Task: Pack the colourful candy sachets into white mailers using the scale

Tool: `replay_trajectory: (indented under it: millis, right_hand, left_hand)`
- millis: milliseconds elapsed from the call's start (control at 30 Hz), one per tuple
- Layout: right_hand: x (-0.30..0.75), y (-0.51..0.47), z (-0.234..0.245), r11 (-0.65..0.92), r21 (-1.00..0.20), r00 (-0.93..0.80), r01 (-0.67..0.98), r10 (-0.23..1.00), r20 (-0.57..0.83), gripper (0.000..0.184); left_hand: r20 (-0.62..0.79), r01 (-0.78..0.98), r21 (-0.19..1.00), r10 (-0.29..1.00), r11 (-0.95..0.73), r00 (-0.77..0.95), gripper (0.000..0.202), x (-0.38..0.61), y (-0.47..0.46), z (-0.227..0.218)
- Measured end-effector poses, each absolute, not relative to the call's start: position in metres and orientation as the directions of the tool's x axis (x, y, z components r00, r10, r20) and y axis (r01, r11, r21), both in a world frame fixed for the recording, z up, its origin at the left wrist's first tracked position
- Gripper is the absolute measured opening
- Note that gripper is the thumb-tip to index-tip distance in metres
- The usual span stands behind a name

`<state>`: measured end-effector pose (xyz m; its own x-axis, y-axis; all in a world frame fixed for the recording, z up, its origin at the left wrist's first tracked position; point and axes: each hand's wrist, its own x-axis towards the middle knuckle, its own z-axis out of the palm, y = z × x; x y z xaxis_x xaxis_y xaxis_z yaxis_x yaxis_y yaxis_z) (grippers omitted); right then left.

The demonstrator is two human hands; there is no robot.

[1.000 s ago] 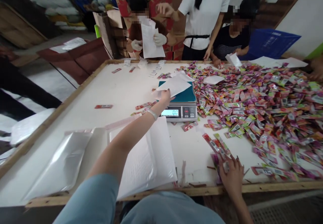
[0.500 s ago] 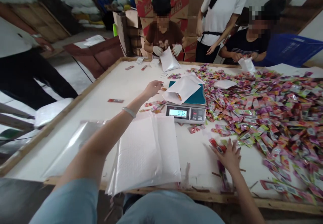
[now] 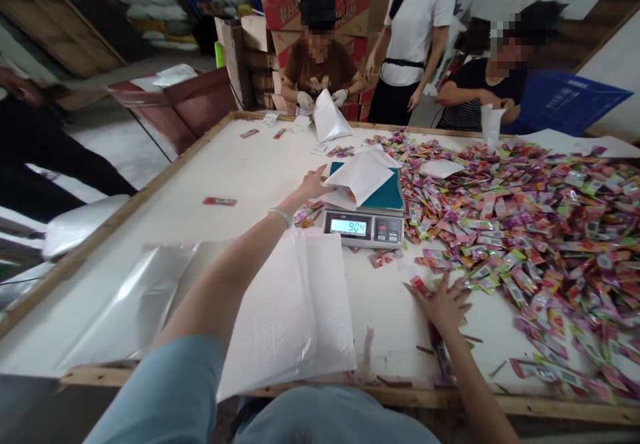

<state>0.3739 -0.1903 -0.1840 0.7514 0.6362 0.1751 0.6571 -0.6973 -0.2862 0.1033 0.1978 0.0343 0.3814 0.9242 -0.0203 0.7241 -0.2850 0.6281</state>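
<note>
A white padded mailer point(image 3: 361, 174) lies on the blue-green top of a digital scale point(image 3: 365, 226), its mouth facing left and a bit of orange packet showing inside. The display reads 904. At that mouth is my left hand point(image 3: 311, 187), fingers stretched apart; whether they touch the mailer is hard to tell. My right hand point(image 3: 447, 305) rests spread on the white table, beside a red snack packet point(image 3: 419, 285) near its thumb. Below the scale, a stack of flat white mailers point(image 3: 285, 311) lies partly under my left forearm.
A large heap of small colourful packets point(image 3: 540, 231) covers the right side. A clear plastic sheet point(image 3: 135, 291) lies at left. Across the wooden-edged table point(image 3: 270, 221), one person handles a white mailer point(image 3: 330, 117), another a white bag point(image 3: 491, 124); a third stands between them.
The scale reading has dropped from 936 to 904. My left hand has moved slightly right, closer to the mailer's mouth. My right hand stays spread on the table.
</note>
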Motion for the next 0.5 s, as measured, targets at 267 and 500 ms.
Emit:
replay_trajectory:
  millis: [267,500]
  right_hand:
    - [0.458,-0.12,-0.143,-0.606,-0.118,0.618,0.787,0.771,0.157,0.061]
    - [0.491,-0.153,-0.088,-0.519,-0.247,0.56,0.818,0.817,0.14,0.016]
  left_hand:
    - [0.14,0.758,0.46,0.881,-0.463,0.453,0.049,0.134,0.169,0.047]
    - [0.204,0.749,0.355,0.828,-0.559,0.522,0.038,0.16,0.145,0.096]
